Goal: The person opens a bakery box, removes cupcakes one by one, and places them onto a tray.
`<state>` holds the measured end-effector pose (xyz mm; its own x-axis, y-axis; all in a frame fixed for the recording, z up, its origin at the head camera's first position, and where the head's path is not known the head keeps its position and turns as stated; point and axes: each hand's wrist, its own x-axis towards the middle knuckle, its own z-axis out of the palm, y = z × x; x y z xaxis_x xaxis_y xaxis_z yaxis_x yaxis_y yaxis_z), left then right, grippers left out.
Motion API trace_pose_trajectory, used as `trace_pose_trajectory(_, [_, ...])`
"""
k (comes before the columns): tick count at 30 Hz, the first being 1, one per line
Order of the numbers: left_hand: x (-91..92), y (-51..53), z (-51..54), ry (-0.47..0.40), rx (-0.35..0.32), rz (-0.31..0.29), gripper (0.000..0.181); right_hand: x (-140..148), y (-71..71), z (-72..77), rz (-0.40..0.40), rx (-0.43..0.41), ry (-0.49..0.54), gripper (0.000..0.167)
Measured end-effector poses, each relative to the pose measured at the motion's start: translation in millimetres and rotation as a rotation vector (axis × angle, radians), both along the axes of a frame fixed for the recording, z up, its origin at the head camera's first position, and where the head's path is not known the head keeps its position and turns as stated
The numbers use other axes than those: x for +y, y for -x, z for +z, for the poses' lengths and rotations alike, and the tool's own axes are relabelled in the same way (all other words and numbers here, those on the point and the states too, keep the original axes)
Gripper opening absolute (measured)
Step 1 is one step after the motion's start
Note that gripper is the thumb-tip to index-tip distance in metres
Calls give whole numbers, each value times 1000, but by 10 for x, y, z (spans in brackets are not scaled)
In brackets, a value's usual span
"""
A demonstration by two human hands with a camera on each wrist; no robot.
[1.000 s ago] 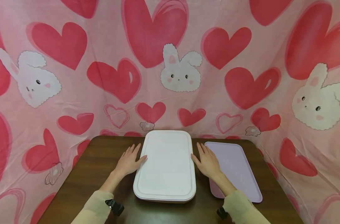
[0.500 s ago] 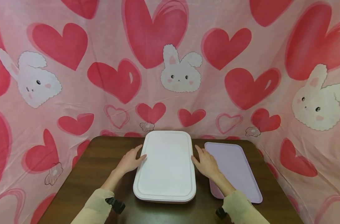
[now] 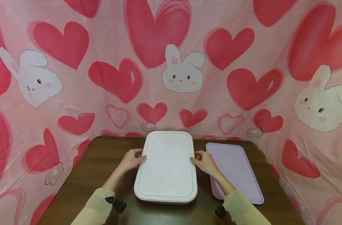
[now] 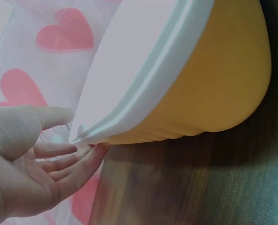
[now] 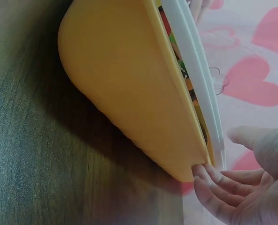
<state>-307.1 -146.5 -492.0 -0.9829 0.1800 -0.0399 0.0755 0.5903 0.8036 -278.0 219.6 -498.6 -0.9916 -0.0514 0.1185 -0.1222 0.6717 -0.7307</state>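
A white lid (image 3: pixel 167 168) lies over a deep yellow box (image 4: pixel 223 70) at the middle of the table. My left hand (image 3: pixel 130 160) grips the lid's left edge, thumb on top and fingers bent beneath the rim. At the opposite edge my right hand (image 3: pixel 206 163) holds it the same way, its fingertips against the yellow rim in the right wrist view. There, a gap between lid (image 5: pixel 195 56) and box (image 5: pixel 125 70) shows multicoloured contents (image 5: pixel 178 61), too partly hidden to identify. In the left wrist view the lid's rim meets the box.
A shallow lilac tray (image 3: pixel 235 168) lies just right of the box, partly under my right forearm. The brown wooden table (image 3: pixel 103 156) reaches back to a pink cloth (image 3: pixel 182 103) with hearts and rabbits, which also hangs at both sides.
The fingers of both hands have gone from stretched along the sides to bent in at the rim. Both thumbs have moved slightly inward on the lid.
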Motion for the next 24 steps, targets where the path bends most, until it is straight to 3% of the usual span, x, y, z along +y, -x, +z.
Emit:
trace_pose_trajectory(9, [-10, 35, -60, -17, -16, 0, 57, -15, 56, -50, -34, -108, 125, 56])
trace_pose_trajectory(13, [6, 33, -53, -19, -32, 6, 53, -49, 46, -18, -45, -150, 169, 43])
trace_pose_trajectory(18, [26, 22, -10, -32, -55, 8, 48, -73, 64, 60, -75, -128, 72, 20])
trace_pose_trajectory(21, [31, 10, 15, -41, -77, 4, 47, -78, 77, 78, -118, -112, 20, 17])
trace_pose_trajectory(24, [35, 9, 33, -51, -102, 17, 47, -83, 72, 82, -141, -140, 51, 19])
